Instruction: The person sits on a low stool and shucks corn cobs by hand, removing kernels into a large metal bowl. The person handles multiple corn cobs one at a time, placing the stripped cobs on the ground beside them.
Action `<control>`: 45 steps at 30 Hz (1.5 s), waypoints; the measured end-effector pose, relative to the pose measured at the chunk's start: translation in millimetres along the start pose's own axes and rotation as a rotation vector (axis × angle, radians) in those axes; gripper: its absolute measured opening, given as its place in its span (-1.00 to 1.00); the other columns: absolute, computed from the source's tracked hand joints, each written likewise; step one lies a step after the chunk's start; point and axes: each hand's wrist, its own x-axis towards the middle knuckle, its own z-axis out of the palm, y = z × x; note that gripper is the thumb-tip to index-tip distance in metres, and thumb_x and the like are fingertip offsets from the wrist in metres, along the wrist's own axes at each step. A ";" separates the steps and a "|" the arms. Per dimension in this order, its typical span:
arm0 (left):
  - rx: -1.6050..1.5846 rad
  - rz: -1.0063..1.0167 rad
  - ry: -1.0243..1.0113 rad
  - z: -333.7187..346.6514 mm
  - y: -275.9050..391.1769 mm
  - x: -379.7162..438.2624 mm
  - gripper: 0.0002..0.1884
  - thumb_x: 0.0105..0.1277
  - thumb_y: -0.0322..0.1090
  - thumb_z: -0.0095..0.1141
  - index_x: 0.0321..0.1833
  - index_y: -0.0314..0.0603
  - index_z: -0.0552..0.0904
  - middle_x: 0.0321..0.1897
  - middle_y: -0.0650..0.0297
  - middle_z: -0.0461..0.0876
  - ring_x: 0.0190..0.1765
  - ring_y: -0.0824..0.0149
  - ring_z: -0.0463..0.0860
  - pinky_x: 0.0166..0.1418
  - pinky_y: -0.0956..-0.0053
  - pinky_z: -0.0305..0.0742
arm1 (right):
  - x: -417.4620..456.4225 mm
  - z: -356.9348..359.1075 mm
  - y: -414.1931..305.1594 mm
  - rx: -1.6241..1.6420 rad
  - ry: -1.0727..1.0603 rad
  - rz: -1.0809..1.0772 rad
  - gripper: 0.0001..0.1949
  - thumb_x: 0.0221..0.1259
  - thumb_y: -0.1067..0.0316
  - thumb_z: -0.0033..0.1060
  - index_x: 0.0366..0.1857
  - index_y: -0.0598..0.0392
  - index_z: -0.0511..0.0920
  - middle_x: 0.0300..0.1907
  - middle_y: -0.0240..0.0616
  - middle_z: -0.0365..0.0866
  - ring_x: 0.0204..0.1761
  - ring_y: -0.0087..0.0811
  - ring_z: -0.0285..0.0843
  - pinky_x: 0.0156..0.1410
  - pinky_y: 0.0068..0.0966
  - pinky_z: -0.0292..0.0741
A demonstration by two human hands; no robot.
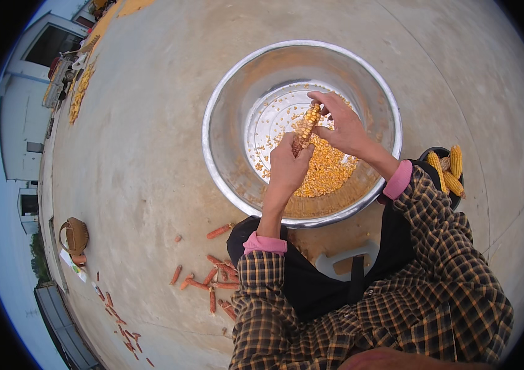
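Note:
A partly shelled corn cob (pixel 309 121) is held between my hands over a large metal basin (pixel 211 152). My left hand (pixel 290 163) grips its lower, bare reddish end. Fingers of my right hand (pixel 339 121) are closed around the upper part, where rows of yellow kernels remain. Loose corn kernels (pixel 327 173) lie heaped in the near part of the basin, and others are scattered over its shiny bottom.
A dark bucket (pixel 456 200) with unshelled corn ears (pixel 456 162) stands right of my knee. Bare cobs (pixel 212 277) litter the concrete at left. Farther left are a wicker basket (pixel 75 236), more corn (pixel 80 95) and buildings. A light plastic stool (pixel 336 263) shows between my legs.

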 end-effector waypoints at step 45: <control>-0.253 0.141 0.035 17.7 0.6 -5.6 -0.85 0.26 -0.49 0.07 -0.13 -0.30 0.47 -0.44 0.22 0.68 -0.45 0.35 0.64 -0.36 0.44 0.50 | -2.0 2.2 -6.7 1.030 -0.263 0.759 -0.64 0.37 -0.02 0.18 -0.46 0.04 0.50 -0.64 -0.53 0.33 -0.65 -0.66 0.20 -0.54 -0.65 0.26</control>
